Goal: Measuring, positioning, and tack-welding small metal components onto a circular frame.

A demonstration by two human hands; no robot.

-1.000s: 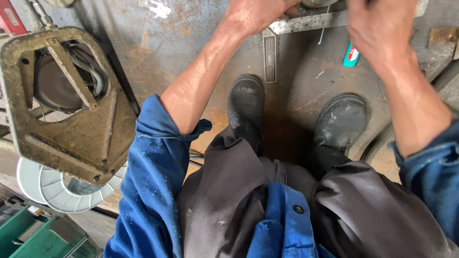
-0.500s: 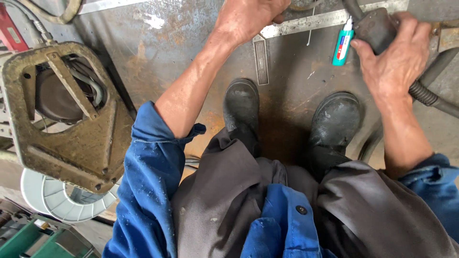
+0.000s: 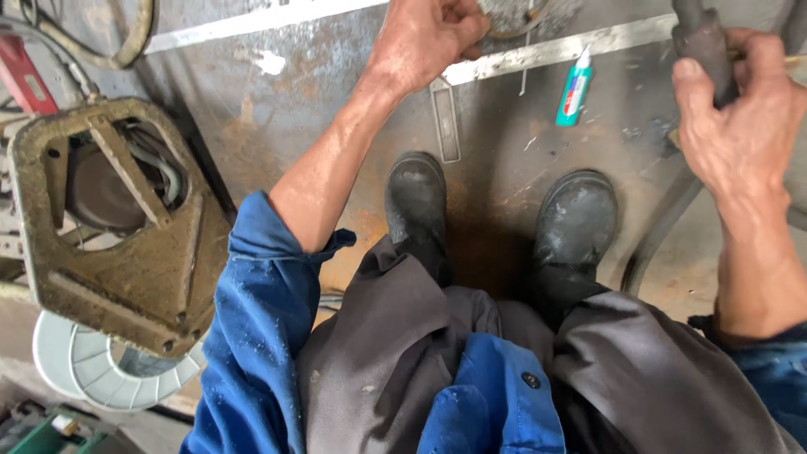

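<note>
My left hand [image 3: 424, 38] is closed at the top centre, pressing on a round grey metal part [image 3: 525, 13] that lies partly out of frame. My right hand [image 3: 740, 126] grips a dark tool handle [image 3: 698, 42] at the top right, with a grey hose [image 3: 664, 227] running down from it. A flat steel strip [image 3: 572, 49] lies between the hands on the rusty steel plate [image 3: 277, 109]. A teal and white marker [image 3: 574, 91] rests just below the strip. My two black boots [image 3: 416, 206] stand on the plate.
A rusty angular metal frame [image 3: 126, 252] with cables inside sits at the left. Under it lies a white slotted disc [image 3: 92, 370]. A small steel square [image 3: 445, 122] lies by the left boot. A coiled hose [image 3: 126, 46] is at the top left.
The view has tilted so both hands sit lower in frame. My right hand took hold of the dark tool handle and has shifted right. The left hand stays on the round part.
</note>
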